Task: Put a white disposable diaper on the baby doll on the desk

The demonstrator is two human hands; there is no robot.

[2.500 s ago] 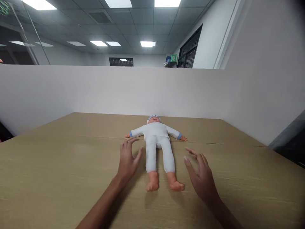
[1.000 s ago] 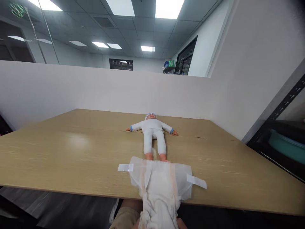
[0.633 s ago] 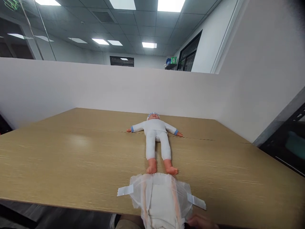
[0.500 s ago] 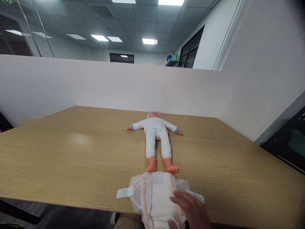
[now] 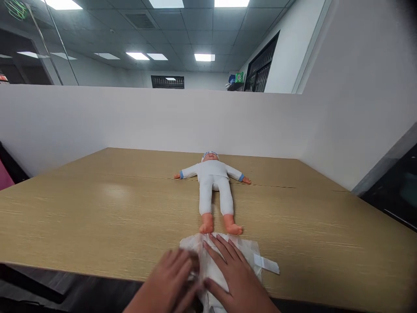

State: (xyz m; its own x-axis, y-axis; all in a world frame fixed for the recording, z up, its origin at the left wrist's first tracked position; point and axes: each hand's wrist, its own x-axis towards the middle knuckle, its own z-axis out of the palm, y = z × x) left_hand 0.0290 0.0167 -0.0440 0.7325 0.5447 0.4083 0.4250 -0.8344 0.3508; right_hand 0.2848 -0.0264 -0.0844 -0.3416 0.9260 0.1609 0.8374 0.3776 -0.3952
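A white diaper (image 5: 252,248) lies spread at the table's near edge, its lower end reaching past the edge. My right hand (image 5: 233,271) rests flat on its middle with the fingers stretched out. At the diaper's left side is my left hand (image 5: 172,278), its fingers curled in on the edge and partly blurred by motion. The right fastening tab (image 5: 266,263) sticks out sideways; the left tab is hidden behind my left hand. Just beyond the diaper lies a baby doll (image 5: 213,174) on its back in white clothes, arms spread, feet close to the diaper's top edge.
The wooden table (image 5: 97,217) has a seam across it beneath the doll. A low white wall (image 5: 182,117) stands behind the table and continues on the right. Dark floor shows below the near left edge.
My left hand has come into view onto the diaper's left side, covering that tab. My right hand has moved left and flattened onto the diaper's middle. The doll stays put.
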